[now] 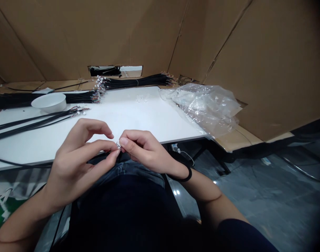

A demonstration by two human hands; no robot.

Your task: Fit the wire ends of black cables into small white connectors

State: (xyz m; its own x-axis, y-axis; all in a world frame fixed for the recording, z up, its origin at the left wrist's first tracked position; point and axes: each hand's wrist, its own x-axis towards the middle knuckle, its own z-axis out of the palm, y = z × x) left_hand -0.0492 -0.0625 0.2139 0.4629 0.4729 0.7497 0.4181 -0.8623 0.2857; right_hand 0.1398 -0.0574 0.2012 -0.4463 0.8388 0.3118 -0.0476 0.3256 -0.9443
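My left hand (78, 157) and my right hand (141, 148) meet just in front of the white table's near edge (139, 119). Both pinch a tiny white connector (118, 144) between their fingertips. A thin black cable (18, 164) runs off to the left from under my left hand; I cannot see whether it joins the connector. A black band (185, 175) circles my right wrist.
Bundles of black cables with white plugs (44, 117) lie on the table's left and along its back (133, 82). A white bowl (49, 102) stands at the left. A crumpled clear plastic bag (207, 105) covers the right corner. Cardboard walls (149, 35) surround the table.
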